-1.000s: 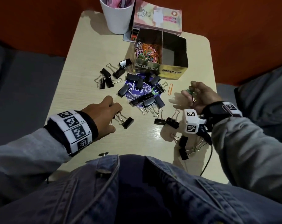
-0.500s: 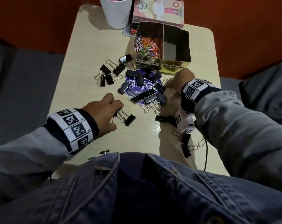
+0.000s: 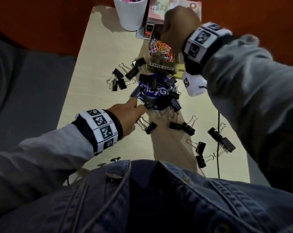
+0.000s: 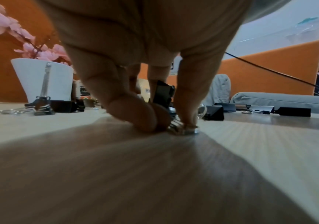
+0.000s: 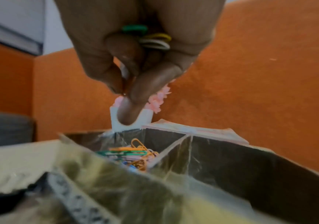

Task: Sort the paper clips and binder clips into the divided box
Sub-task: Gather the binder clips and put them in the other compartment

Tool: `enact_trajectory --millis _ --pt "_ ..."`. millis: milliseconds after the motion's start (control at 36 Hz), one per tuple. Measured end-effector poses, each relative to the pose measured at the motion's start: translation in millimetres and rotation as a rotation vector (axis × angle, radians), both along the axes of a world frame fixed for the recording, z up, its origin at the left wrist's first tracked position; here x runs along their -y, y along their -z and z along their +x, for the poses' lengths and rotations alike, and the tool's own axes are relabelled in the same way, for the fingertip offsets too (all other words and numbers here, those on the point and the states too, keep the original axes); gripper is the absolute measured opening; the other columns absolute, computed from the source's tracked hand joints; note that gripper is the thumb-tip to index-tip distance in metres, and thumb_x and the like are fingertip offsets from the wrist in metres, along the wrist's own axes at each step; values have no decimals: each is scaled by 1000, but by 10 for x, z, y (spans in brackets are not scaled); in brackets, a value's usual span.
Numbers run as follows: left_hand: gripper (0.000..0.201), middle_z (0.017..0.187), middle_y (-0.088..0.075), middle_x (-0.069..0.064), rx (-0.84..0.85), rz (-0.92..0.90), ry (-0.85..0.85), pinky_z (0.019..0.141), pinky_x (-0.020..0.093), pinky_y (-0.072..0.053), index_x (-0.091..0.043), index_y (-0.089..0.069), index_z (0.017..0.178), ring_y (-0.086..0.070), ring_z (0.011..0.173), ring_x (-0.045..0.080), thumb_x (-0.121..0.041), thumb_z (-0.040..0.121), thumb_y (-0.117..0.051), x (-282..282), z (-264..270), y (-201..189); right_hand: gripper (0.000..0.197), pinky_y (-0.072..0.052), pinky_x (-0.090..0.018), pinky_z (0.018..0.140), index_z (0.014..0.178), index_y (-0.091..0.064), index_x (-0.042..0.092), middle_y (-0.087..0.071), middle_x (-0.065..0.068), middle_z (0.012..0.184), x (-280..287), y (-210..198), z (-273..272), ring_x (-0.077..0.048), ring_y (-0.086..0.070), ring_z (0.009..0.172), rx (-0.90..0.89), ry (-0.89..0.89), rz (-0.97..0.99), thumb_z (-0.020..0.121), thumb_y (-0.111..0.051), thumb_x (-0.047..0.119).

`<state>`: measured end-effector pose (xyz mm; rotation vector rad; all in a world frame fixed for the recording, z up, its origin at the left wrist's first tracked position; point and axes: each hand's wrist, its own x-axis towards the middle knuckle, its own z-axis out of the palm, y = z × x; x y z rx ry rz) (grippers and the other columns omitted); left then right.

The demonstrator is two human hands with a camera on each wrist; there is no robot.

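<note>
A: Paper clips [image 3: 160,48] fill the left compartment of the divided box [image 3: 161,66] at the table's [image 3: 98,78] far end; its front label reads "PAPER CLIPS", and the one beside it starts "BIN".
B: And around it?
A: Black binder clips [image 3: 159,100] lie scattered over a blue "PlayG" sheet [image 3: 153,92]. A white cup [image 3: 130,13] and a pink book [image 3: 159,11] stand beyond.
B: Left wrist view?
A: The left hand [image 4: 145,60] presses fingertips to the table, pinching one binder clip's [image 4: 163,92] wire handles, its black body pointing up.
B: Right wrist?
A: The right hand [image 5: 141,50], above the box, holds green, yellow and white paper clips bunched in curled fingers.
</note>
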<state>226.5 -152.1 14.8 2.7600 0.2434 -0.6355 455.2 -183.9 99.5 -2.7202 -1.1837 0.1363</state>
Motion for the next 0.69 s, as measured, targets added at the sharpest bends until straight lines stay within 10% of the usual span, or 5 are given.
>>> enact_trajectory --millis 167,389,583,694 --pt "44 124 -36 6 -6 2 32 73 35 -51 -18 -40 128 -58 80 29 -13 88 -58 24 46 -44 25 -45 -32 73 105 -67 9 -67 -13 103 -221 214 -46 -27 -54 77 95 -168 -250 89 -52 20" --pt "73 133 -27 3 29 21 4 66 29 -46 -28 -26 138 -56 80 24 -32 80 -71 -27 129 -65 22 -48 -35 74 95 -66 18 -63 -7 102 580 120 -290 -29 -61 92 43 -245 -34 80 -64 33" --pt "128 147 -13 -3 -16 87 -31 67 30 -48 -31 7 147 -56 101 25 -78 52 -65 167 289 -99 98 -40 -40 103 148 -24 32 0 -3 159 1129 644 -421 -32 -33 137 -175 -359 -537 68 -79 45" --pt "127 150 -15 3 8 83 -86 83 37 -49 -27 7 148 -50 118 29 -75 56 -65 289 440 -42 80 -42 -39 100 145 -34 28 -24 -9 150 1175 658 -383 -33 -43 128 -133 -355 -473 76 -74 36"
